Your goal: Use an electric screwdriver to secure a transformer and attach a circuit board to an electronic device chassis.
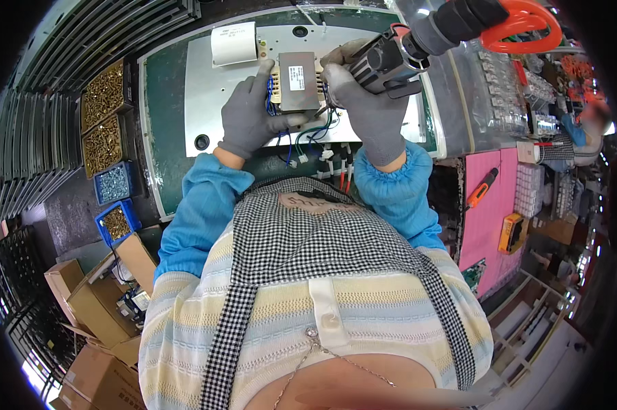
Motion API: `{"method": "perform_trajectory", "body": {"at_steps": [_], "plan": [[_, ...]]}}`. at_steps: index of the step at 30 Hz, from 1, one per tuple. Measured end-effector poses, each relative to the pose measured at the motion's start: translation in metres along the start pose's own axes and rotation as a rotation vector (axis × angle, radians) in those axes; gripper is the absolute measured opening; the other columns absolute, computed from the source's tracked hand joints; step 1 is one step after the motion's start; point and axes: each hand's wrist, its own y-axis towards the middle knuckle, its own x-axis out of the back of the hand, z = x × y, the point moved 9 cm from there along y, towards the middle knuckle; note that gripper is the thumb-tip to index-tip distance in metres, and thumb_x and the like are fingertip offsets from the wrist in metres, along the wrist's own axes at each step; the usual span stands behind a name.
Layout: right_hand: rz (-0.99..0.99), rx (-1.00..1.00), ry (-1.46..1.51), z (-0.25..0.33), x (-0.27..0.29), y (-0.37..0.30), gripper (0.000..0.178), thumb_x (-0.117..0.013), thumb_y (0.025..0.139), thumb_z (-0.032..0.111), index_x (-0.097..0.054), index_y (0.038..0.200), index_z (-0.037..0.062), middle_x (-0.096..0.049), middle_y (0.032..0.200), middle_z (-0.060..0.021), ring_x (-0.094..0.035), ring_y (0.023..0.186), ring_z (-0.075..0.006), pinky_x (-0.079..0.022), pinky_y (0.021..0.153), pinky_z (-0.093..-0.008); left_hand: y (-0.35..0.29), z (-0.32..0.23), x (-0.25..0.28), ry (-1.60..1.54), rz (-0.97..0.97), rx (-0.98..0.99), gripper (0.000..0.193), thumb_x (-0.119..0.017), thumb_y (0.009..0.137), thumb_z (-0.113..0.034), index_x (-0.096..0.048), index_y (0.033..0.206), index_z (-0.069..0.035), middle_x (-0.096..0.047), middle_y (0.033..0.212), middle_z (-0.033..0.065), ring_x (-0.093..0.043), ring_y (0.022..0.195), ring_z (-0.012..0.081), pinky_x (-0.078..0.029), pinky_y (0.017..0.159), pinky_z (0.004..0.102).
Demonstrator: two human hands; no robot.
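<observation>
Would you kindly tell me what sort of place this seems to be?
Likely an electrical assembly workshop: a wired block sits on a metal panel, with brass-coloured screws to the left and a power tool to the right.

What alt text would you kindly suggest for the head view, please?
A person's gray-gloved left grip and right grip flank a boxy gray component with blue wires on a pale panel, with a dark power tool partly in front of the right grip. Bins of small metal parts stand at the left.
</observation>
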Motion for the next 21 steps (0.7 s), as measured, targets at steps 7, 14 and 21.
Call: {"method": "perform_trajectory", "body": {"at_steps": [7,14,21], "plan": [[0.089,0.076,0.052,0.013,-0.006,0.006,0.037,-0.072,0.085,0.009,-0.058,0.118,-0.0016,-0.068,0.108,-0.0123,-0.066,0.082,-0.0124,-0.056,0.069,-0.0265,0.001,0.001,0.001,-0.111,0.041,0.043,0.125,-0.075,0.052,-0.077,-0.037,0.147,-0.005,-0.061,0.098,0.0150,-0.063,0.089,0.0311,-0.054,0.076,0.0399],[-0.199,0.521,0.397,0.018,0.026,-0.003,0.062,-0.073,0.087,0.041,-0.049,0.129,0.0017,-0.060,0.118,-0.0119,-0.063,0.099,-0.0177,-0.056,0.078,-0.0345,0.041,-0.015,0.036,-0.034,0.095,-0.088,0.130,-0.083,0.044,-0.072,-0.038,0.146,-0.004,-0.056,0.123,0.0213,-0.057,0.113,0.0369,-0.050,0.093,0.0459],[-0.313,0.515,0.419,0.029,0.032,-0.021,0.036,-0.071,0.089,0.019,-0.055,0.118,0.0042,-0.058,0.119,-0.0072,-0.057,0.105,-0.0144,-0.046,0.097,-0.0310,0.057,-0.037,0.008,0.060,0.325,-0.157,0.114,-0.084,0.053,-0.064,-0.045,0.140,-0.002,-0.052,0.129,0.0238,-0.051,0.119,0.0422,-0.048,0.096,0.0493]]}}
